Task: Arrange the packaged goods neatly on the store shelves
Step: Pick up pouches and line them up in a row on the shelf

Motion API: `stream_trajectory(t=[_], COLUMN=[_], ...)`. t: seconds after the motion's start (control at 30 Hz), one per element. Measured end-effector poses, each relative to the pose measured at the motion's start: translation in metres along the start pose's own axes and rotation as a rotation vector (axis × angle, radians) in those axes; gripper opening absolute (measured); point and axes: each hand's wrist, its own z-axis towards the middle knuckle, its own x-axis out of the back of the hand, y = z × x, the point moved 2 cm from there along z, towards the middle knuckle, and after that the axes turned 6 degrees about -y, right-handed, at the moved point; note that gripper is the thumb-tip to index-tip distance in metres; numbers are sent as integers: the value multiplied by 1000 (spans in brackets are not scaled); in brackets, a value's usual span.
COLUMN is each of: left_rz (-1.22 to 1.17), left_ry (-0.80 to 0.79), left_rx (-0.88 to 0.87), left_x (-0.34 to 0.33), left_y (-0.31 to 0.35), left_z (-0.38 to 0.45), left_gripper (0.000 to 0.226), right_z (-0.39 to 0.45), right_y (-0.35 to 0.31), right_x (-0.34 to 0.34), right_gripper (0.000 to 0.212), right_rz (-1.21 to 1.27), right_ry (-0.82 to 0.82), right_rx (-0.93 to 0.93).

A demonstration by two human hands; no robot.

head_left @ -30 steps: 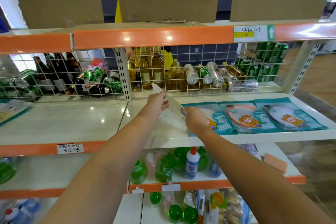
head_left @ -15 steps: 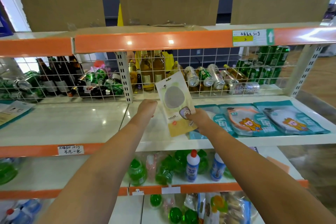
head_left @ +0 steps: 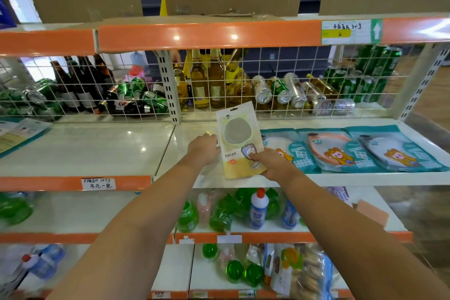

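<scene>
1. Yellow packet (head_left: 239,140), flat with a grey round window, stands tilted up above the white middle shelf (head_left: 97,151), just left of three teal packets (head_left: 341,151) lying in a row on that shelf.
2. Right hand (head_left: 272,163) pinches the packet's lower right corner, thumb on the front over a small rabbit picture.
3. Left hand (head_left: 203,150) sits at the packet's left edge with fingers curled; whether it grips the edge or only touches it cannot be told.
4. Behind the wire grid (head_left: 243,80) are bottles and cans, many lying on their sides.
5. Lower shelves hold green bottles (head_left: 187,218) and a white bottle with a red cap (head_left: 258,209).
</scene>
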Motion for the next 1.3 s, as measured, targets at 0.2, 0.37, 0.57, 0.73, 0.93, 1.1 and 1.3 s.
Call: stream_trajectory(t=[0.2, 0.37, 0.57, 0.73, 0.93, 1.1, 1.3], left_rz=[-293, -751, -1281, -1390, -1399, -1377, -1398], left_ry=[46, -7, -79, -88, -38, -36, -62], left_rx=[60, 189, 342, 370, 425, 466, 475], left_x=[6, 10, 8, 10, 13, 1, -10], left_y=[-2, 1, 7, 9, -3, -14, -7], left_z=[6, 10, 11, 14, 28, 38, 39], left_gripper=[29, 22, 12, 29, 32, 32, 26], right_z=[5, 9, 7, 2, 5, 17, 22], right_y=[4, 8, 4, -10, -27, -26, -21], right_x=[-6, -7, -3, 8, 39, 58, 57], right_gripper=[32, 35, 27, 7, 19, 23, 26], right_rz=[55, 38, -37, -134, -158, -350, -705], right_ry=[-21, -49, -79, -138, 1, 173, 271], right_rx=[-28, -44, -40, -5, 135, 164, 239])
